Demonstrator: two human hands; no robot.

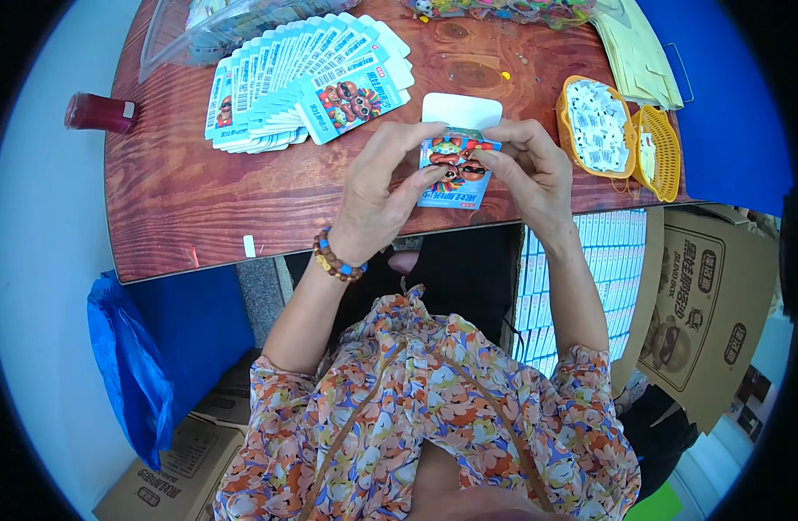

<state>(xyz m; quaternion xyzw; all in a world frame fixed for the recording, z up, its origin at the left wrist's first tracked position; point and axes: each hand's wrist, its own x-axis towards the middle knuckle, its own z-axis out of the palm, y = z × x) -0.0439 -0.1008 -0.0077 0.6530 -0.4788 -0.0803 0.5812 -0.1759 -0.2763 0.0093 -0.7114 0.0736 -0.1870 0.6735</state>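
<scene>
Between my two hands, at the table's near edge, is a small blue printed carton (458,193) with cartoon figures on it; its white end flap (461,109) stands out on the far side. My left hand (390,178) pinches the carton's left side, thumb on the printed face. On the right side my right hand (529,174) grips it the same way, fingers bent at the flap's fold. Whether anything is inside the carton cannot be seen. Left of my hands, a fanned stack of flat blue cartons (347,102) lies on the wooden table (173,187).
Yellow baskets stand at the right, one with white sachets (597,126), beside pale yellow sheets (637,56). A red-capped jar (102,114) lies at the left edge. Clear plastic bins (177,43) line the back. Below right, an open cardboard box (711,295) adjoins rows of small boxes (581,269).
</scene>
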